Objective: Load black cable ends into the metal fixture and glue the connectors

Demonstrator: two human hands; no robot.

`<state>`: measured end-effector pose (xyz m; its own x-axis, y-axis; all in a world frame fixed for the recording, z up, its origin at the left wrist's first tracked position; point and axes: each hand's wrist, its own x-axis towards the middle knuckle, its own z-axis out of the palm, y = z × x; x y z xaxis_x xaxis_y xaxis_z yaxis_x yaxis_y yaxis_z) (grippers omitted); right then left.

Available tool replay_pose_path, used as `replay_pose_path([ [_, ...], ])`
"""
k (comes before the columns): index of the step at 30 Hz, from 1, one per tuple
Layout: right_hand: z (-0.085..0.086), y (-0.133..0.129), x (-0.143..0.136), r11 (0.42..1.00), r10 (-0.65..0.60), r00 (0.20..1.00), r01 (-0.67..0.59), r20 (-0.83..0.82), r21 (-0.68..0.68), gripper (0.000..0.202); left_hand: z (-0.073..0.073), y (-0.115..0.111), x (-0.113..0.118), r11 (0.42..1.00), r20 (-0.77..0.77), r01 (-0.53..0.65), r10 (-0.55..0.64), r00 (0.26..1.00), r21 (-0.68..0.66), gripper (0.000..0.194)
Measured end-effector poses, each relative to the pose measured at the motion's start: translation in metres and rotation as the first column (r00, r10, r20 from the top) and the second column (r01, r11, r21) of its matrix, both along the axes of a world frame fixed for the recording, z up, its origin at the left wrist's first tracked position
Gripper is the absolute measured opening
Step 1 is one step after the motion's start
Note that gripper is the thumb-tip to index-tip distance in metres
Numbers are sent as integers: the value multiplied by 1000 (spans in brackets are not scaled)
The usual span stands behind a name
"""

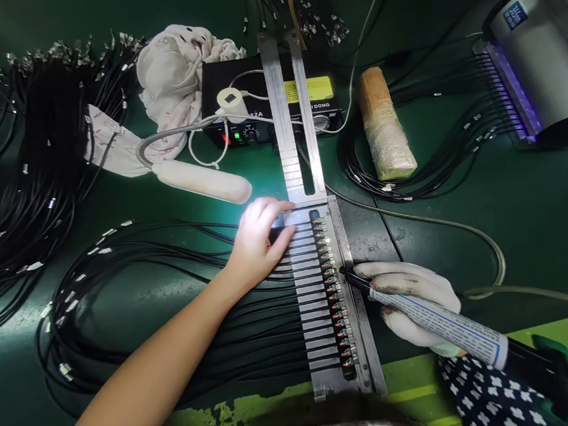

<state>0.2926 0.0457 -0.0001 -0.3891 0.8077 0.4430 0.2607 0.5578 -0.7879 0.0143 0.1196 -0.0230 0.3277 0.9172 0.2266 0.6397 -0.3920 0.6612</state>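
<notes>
A slotted metal fixture (320, 363) stands upright in the middle, holding a row of black cables (256, 339) with small metal and orange ends (331, 275). My bare left hand (261, 238) rests at the fixture's upper left edge, thumb and index finger apart over the top cables; nothing shows held between them. In a white glove, my right hand (416, 301) is wrapped round a black dispensing pen (440, 322) with a printed label. The pen's dark tip points at the right side of the cable ends, near the middle of the row.
A lit white lamp (203, 180) hangs above my left hand. Behind are a black control box (256, 135), a white cloth (170, 76) and a wrapped block (386, 123). Cable bundles (55, 128) lie left; a silver machine with violet light (544, 54) stands right.
</notes>
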Motion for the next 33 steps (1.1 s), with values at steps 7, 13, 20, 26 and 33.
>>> replay_pose_path([
  [7,-1,1,1,1000,6,1000,-6,0,15,29,0,-1,0,1000,-10,-2,2,1000,4,27],
  [13,-2,-1,1,1000,4,999,-3,-32,25,30,1,-1,1,1000,-18,-2,2,1000,6,27],
  [20,-3,1,1,999,32,998,-30,-52,40,30,1,0,1,1000,-10,0,0,1000,9,27],
  [26,-2,-1,1,999,32,999,-31,-43,35,28,0,-1,1,1000,-12,-2,3,1000,13,27],
  [33,-3,0,1,1000,20,999,-19,-38,25,29,0,-1,1,1000,-18,-1,1,1000,19,27],
])
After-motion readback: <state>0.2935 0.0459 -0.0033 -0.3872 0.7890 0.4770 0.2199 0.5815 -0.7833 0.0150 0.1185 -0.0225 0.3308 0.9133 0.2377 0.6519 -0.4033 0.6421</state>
